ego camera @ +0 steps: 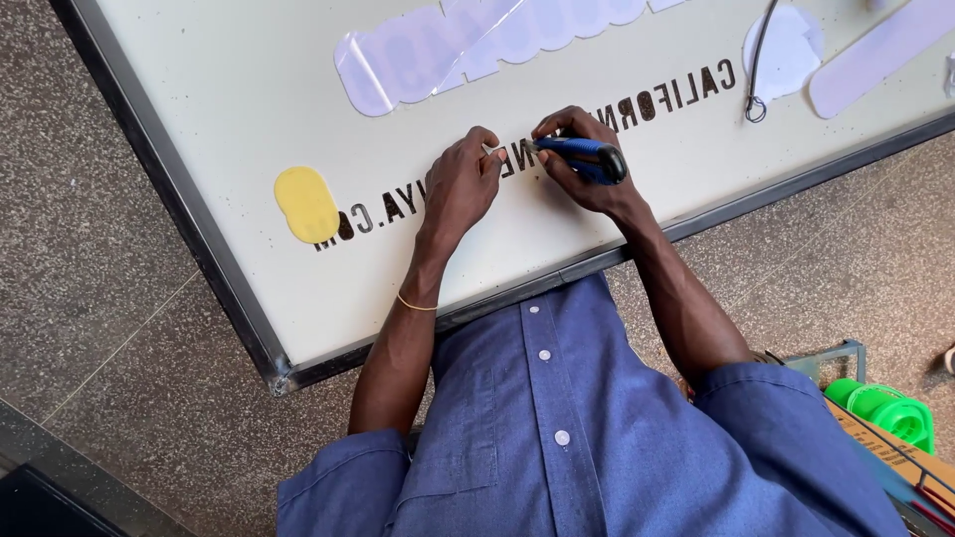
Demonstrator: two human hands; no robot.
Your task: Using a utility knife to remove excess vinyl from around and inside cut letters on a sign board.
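1. Over the white sign panel with its dark metal frame (pixel 214 254), lying flat as a worktop, the person in a blue buttoned shirt leans in with both hands close together at the middle of a row of dark cut-out letters (pixel 676 96).
2. Their right hand (pixel 582 159) has its grip clenched around a blue and black utility knife (pixel 587 157), tip pointed toward the lettering between the two hands.
3. Their left hand (pixel 460 187), a thin yellow band at its wrist, pinches a small pale scrap (pixel 490 150) at the fingertips, right against the row of letters; I cannot tell whether it is backing film or a letter part.
4. Judging by the row, letters on both ends already sit bare and clean on the panel, while the stretch under the hands is hidden, so the work looks partway through, with the middle letters being dealt with now.
5. One yellow oval piece of film (pixel 306 204) covers the left end of the row, seemingly not yet removed.
6. Peeled translucent lilac film strips (pixel 468 45) lie farther up the panel, well apart from the hands, with a thin black cord (pixel 758 70) near the right.
7. Beside the person on the speckled stone floor, a green tape roll (pixel 890 408) sits in a crate.
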